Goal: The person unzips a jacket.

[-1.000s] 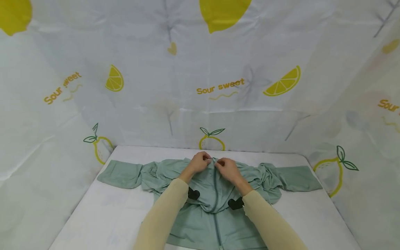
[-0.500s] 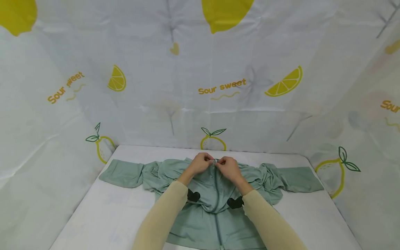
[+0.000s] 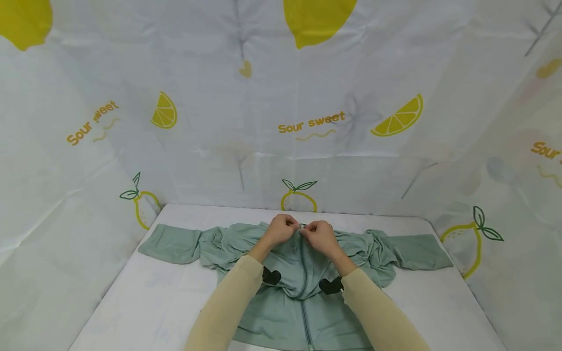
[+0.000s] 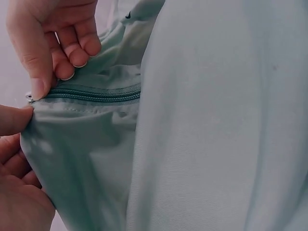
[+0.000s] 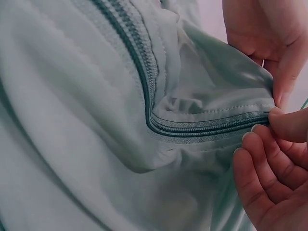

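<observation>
A sage-green zip-up jacket (image 3: 281,317) lies front up on the white table, its upper part bunched. A dark green zipper (image 3: 304,265) runs down its middle. At the zipper's top end my left hand (image 3: 282,229) pinches the fabric on the left side between thumb and fingers. My right hand (image 3: 322,237) pinches the opposite edge, the thumbs almost meeting. In the left wrist view the zipper teeth (image 4: 106,96) look joined up to the fingertips, where a small metal bit shows. The right wrist view shows the zipper bending sharply below the hands.
The left sleeve (image 3: 171,243) and right sleeve (image 3: 419,251) stretch out to either side on the white table (image 3: 127,307). Black heart shapes (image 3: 272,277) mark the jacket's front. A lemon-printed white curtain (image 3: 210,136) stands close behind and around the table.
Both hands stay at the top of the zipper, with only slight finger shifts; the left fingertips sit a little closer to the right ones. The jacket lies almost the same.
</observation>
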The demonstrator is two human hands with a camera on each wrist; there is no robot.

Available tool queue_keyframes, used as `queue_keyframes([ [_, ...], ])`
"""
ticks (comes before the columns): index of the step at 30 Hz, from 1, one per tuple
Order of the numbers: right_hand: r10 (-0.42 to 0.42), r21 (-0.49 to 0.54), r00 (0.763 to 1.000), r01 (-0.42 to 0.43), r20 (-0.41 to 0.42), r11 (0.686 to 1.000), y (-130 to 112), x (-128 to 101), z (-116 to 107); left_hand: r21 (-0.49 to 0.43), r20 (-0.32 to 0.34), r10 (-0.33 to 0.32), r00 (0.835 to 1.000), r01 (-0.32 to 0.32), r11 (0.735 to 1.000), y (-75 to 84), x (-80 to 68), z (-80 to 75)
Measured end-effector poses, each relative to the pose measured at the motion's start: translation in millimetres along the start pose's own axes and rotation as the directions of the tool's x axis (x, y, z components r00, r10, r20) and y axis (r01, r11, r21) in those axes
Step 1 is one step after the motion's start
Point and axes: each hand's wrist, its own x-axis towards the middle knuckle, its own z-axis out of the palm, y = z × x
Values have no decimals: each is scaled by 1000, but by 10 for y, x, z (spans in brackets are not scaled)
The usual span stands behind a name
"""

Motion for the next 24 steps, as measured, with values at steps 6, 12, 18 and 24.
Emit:
queue_keyframes([
  [6, -47, -10, 999, 47, 17, 999, -5, -46, -1, -26, -33, 9, 999, -9, 1000, -7, -15, -18],
  [12, -81, -44, 995, 84, 65, 995, 56, -119, 22, -91, -183, -47, 982, 30, 995, -21, 11, -132],
  [18, -84, -22, 994, 86, 66, 996, 43, -157, 24, -19, -113, -58, 992, 56, 998, -4, -54, -167],
  [24, -55, 23, 997, 54, 45, 998, -5, -176, -4, 109, -159, 16, 987, 2, 994, 9, -134, -106],
])
